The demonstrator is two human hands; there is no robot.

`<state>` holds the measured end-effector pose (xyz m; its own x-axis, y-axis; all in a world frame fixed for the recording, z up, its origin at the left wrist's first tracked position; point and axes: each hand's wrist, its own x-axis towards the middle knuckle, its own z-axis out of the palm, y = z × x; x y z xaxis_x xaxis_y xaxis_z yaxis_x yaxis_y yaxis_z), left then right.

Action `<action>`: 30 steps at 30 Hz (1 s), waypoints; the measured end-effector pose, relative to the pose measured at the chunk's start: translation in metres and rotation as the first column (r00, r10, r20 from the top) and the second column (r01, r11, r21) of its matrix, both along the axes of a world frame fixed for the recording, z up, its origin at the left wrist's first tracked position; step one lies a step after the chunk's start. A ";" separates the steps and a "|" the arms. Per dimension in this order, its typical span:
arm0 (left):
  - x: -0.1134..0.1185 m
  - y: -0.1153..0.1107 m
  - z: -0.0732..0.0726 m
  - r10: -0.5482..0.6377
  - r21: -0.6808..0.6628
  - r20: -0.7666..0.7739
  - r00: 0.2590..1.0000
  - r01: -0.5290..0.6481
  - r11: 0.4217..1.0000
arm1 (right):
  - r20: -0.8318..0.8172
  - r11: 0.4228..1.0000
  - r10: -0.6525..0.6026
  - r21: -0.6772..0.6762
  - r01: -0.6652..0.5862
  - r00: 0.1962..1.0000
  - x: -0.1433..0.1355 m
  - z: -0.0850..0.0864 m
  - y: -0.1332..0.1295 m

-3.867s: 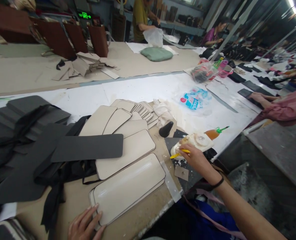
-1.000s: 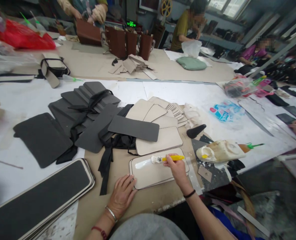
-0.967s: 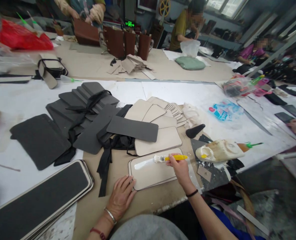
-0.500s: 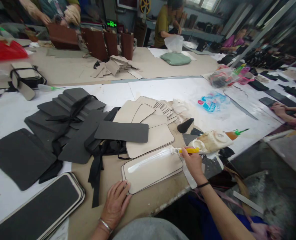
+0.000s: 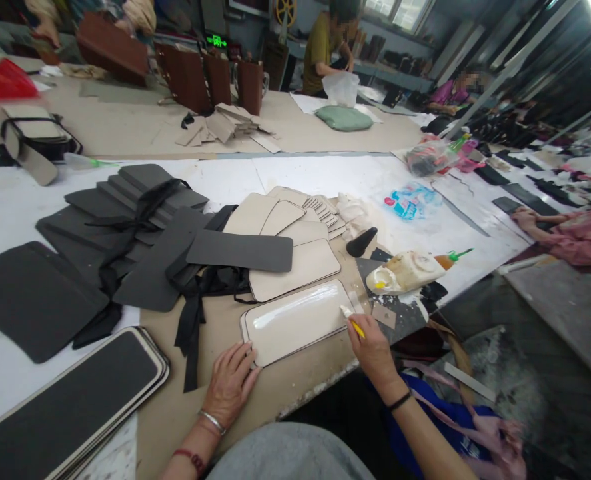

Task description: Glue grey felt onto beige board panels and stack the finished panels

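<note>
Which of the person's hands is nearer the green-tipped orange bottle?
Right. The right hand, holding the brush, is by the right end of the front beige panel; the orange bottle is beyond, to the right. The left hand is farther, at the panel's left end.

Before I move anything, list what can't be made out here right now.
Head view: part of the yellow handle of the brush, covered by the right hand.
Head view: the left hand, its palm turned down and hidden behind its own back.
Head view: most of what lies under the top cream panel, covered by it.
Head view: one end of the long dark-topped stack, cut off by the picture's edge.
Head view: lettering on the blue-printed plastic, too small and blurred.
</note>
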<state>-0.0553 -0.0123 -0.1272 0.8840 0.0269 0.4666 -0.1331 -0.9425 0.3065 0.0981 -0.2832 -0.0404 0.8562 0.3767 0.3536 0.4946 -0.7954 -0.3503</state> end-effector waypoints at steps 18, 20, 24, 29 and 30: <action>-0.002 -0.004 0.009 0.025 -0.101 -0.112 0.993 -0.036 0.994 | -0.298 0.885 0.245 0.457 -0.088 0.923 -0.086 0.003 0.115; -0.002 -0.004 0.009 0.025 -0.109 -0.111 0.994 -0.038 0.993 | -0.373 0.881 0.203 0.473 -0.003 0.905 -0.079 -0.003 0.109; -0.002 -0.005 0.010 0.032 -0.124 -0.102 0.994 -0.045 0.991 | -0.391 0.902 0.055 0.415 0.123 0.919 -0.061 -0.007 0.083; -0.002 -0.004 0.012 0.031 -0.124 -0.116 0.993 -0.045 0.991 | -0.429 0.877 0.038 0.447 0.176 0.902 -0.059 0.003 0.088; -0.002 -0.004 0.012 0.027 -0.119 -0.114 0.993 -0.041 0.992 | -0.485 0.850 0.084 0.490 0.191 0.871 -0.061 0.003 0.096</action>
<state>-0.0570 -0.0160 -0.1150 0.9282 0.1078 0.3561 -0.0602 -0.9010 0.4296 0.0369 -0.1871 -0.0373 0.9776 0.2087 0.0260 0.1201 -0.4527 -0.8835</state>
